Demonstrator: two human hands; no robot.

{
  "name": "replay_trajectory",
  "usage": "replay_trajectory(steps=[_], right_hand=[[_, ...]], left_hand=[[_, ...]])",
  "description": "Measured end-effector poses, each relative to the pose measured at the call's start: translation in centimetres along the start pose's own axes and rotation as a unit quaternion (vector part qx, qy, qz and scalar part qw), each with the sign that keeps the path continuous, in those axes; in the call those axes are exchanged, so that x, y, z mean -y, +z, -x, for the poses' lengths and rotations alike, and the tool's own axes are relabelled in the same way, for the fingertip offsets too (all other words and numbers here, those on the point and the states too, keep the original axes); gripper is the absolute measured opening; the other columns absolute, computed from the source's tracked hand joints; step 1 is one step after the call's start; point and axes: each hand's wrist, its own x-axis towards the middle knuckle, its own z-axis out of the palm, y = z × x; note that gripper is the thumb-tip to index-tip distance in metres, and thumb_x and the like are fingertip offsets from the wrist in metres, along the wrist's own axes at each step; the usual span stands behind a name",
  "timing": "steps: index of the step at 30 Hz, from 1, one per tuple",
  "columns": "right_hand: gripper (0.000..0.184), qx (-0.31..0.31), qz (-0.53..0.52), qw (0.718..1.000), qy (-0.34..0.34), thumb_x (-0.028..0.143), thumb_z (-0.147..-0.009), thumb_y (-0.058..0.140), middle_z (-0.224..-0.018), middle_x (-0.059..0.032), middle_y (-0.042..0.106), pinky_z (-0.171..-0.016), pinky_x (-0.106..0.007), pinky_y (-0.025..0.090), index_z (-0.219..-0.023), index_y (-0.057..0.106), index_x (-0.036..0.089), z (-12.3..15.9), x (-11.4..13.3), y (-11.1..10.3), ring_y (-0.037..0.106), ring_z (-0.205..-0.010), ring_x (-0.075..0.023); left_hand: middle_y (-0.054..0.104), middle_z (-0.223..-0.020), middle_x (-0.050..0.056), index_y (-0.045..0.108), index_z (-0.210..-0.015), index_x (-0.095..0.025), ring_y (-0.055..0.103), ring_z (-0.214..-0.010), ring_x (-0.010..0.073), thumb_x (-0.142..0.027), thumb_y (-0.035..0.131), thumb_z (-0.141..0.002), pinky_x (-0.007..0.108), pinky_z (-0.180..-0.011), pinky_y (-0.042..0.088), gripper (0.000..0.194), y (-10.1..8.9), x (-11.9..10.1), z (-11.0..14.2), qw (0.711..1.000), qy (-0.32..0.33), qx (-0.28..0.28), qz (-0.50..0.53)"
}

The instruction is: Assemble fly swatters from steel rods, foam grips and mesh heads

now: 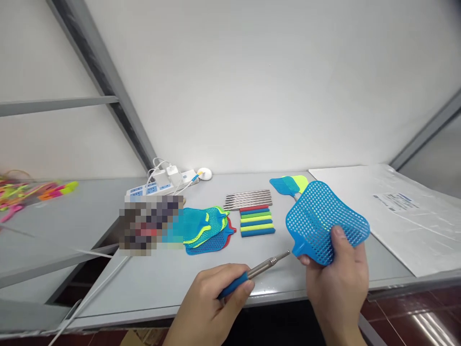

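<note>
My left hand [216, 298] is closed around the blue grip of a telescopic metal rod [266, 266], whose thin tip points up and right. In my right hand [340, 281] is a blue perforated fly swatter head [324, 221], pinched with the thumb across its mesh. The rod's tip sits close to the head's narrow socket, with a small gap seen between them. Behind the hands lies a row of coloured grips [257, 222] in red, green, yellow and blue. Above these is a row of metal rods [248, 199]. More swatter heads [211, 230] overlap in a pile to the left.
Assembled-looking swatters [288, 185] lie at the back right, beside a large white package [392, 211] with a label. A power strip [151, 188] with plugged chargers stands at the back left. A cable [97, 293] crosses the table's left edge. Pixelation hides something near it.
</note>
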Motion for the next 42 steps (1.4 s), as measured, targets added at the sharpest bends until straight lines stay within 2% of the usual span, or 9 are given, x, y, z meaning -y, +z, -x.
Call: replay_trajectory(steps=[4, 9, 18, 23, 26, 29, 33, 37, 42], right_hand=[[0.022, -0.006, -0.007, 1.0, -0.008, 0.045, -0.089, 0.062, -0.071, 0.0046, 0.057, -0.036, -0.023, 0.04, -0.098, 0.053, 0.026, 0.7, -0.3, -0.6, 0.05, -0.046, -0.0111], [0.023, 0.001, -0.025, 0.998, -0.049, 0.041, -0.09, 0.064, -0.068, 0.0068, 0.058, -0.036, -0.022, 0.043, -0.102, 0.053, 0.025, 0.8, -0.6, -1.1, 0.05, -0.043, -0.0095], [0.017, 0.002, -0.011, 0.993, -0.117, 0.033, -0.091, 0.064, -0.067, 0.0066, 0.061, -0.039, -0.023, 0.046, -0.098, 0.051, 0.025, 1.1, -0.7, -1.5, 0.056, -0.045, -0.011], [0.019, 0.011, 0.001, 0.995, -0.098, 0.034, -0.089, 0.067, -0.063, 0.0064, 0.062, -0.039, -0.024, 0.047, -0.093, 0.052, 0.024, 1.3, -0.6, -2.2, 0.056, -0.043, -0.012], [0.023, 0.063, 0.006, 0.997, -0.04, 0.035, -0.087, 0.069, -0.052, 0.0067, 0.055, -0.04, -0.024, 0.046, -0.077, 0.053, 0.022, 1.3, -0.7, -3.1, 0.053, -0.041, -0.0114], [0.038, 0.172, 0.046, 0.984, 0.003, 0.036, -0.088, 0.067, -0.043, 0.0068, 0.045, -0.043, -0.027, 0.046, -0.059, 0.047, 0.021, 1.0, -0.7, -4.0, 0.048, -0.038, -0.0111], [0.03, 0.268, 0.101, 0.958, 0.025, 0.036, -0.089, 0.066, -0.047, 0.0071, 0.046, -0.047, -0.027, 0.044, -0.068, 0.05, 0.021, 0.6, -0.4, -4.8, 0.046, -0.042, -0.011], [0.035, 0.308, 0.122, 0.942, 0.048, 0.037, -0.093, 0.061, -0.052, 0.0064, 0.043, -0.049, -0.026, 0.041, -0.066, 0.046, 0.021, 0.6, -0.5, -5.6, 0.044, -0.047, -0.0102], [0.038, 0.298, 0.133, 0.943, 0.067, 0.039, -0.094, 0.06, -0.056, 0.0039, 0.045, -0.053, -0.028, 0.041, -0.062, 0.049, 0.021, 0.9, -1.0, -7.2, 0.046, -0.053, -0.0121]], left_hand=[[0.072, -0.074, 0.0, 0.073, -0.084, -0.027, 0.062, -0.064, 0.0174, -0.046, 0.056, -0.093, 0.024, -0.062, 0.049, 0.027, 0.6, -0.4, -0.1, 1.0, -0.003, -0.016, -0.003], [0.074, -0.076, 0.0, 0.074, -0.083, -0.029, 0.063, -0.063, 0.0175, -0.048, 0.058, -0.09, 0.023, -0.062, 0.051, 0.026, 1.4, -0.2, 0.3, 0.999, -0.005, -0.037, 0.012], [0.07, -0.07, -0.001, 0.069, -0.081, -0.027, 0.06, -0.06, 0.0167, -0.047, 0.054, -0.094, 0.023, -0.06, 0.049, 0.028, 1.4, -0.7, 0.4, 1.0, 0.004, -0.007, -0.001], [0.066, -0.064, -0.001, 0.068, -0.078, -0.027, 0.058, -0.058, 0.0168, -0.047, 0.051, -0.095, 0.024, -0.057, 0.047, 0.031, 1.3, -0.6, 0.5, 1.0, 0.009, 0.002, -0.006], [0.067, -0.066, -0.001, 0.068, -0.079, -0.027, 0.059, -0.06, 0.0163, -0.046, 0.051, -0.096, 0.023, -0.06, 0.047, 0.03, 1.0, -0.7, 0.7, 1.0, 0.011, 0.0, 0.008], [0.068, -0.069, -0.001, 0.067, -0.079, -0.026, 0.061, -0.062, 0.0165, -0.046, 0.052, -0.095, 0.023, -0.063, 0.048, 0.03, 0.8, -0.8, 0.8, 1.0, 0.005, -0.005, 0.014], [0.067, -0.068, -0.001, 0.066, -0.079, -0.026, 0.06, -0.062, 0.0166, -0.045, 0.049, -0.097, 0.023, -0.062, 0.046, 0.031, 0.5, -0.9, 0.9, 1.0, 0.009, 0.028, 0.001], [0.066, -0.069, -0.001, 0.063, -0.078, -0.026, 0.059, -0.061, 0.016, -0.044, 0.049, -0.097, 0.024, -0.06, 0.045, 0.03, 0.4, -0.9, 0.9, 0.998, 0.033, 0.051, -0.009], [0.063, -0.067, -0.002, 0.06, -0.079, -0.024, 0.055, -0.059, 0.0138, -0.038, 0.045, -0.1, 0.024, -0.057, 0.04, 0.03, 0.9, -0.8, 0.8, 0.995, 0.049, 0.075, -0.049]])
